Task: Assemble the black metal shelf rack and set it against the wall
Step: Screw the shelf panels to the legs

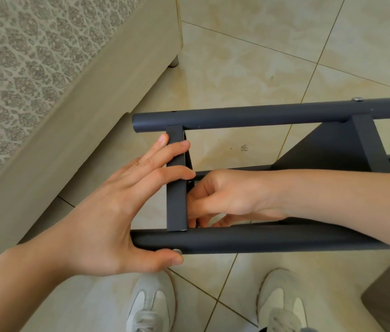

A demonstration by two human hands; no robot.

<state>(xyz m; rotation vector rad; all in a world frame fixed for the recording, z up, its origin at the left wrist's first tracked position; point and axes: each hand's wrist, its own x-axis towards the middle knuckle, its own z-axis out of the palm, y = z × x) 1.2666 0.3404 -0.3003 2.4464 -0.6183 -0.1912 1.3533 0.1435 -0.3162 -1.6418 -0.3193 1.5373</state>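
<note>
Bracing crossbar (176,188) with left hand (117,212), fingers straight; right hand (227,195) grip curled behind it, contents hidden.

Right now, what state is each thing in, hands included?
Rack, tipped on its side.
Crossbar, set between far tube and near tube.
Left hand, fingers straight across crossbar, thumb under near tube.
Right hand, fingers curled beside crossbar; what they hold is hidden.
Screw head, seated in far tube.
</note>
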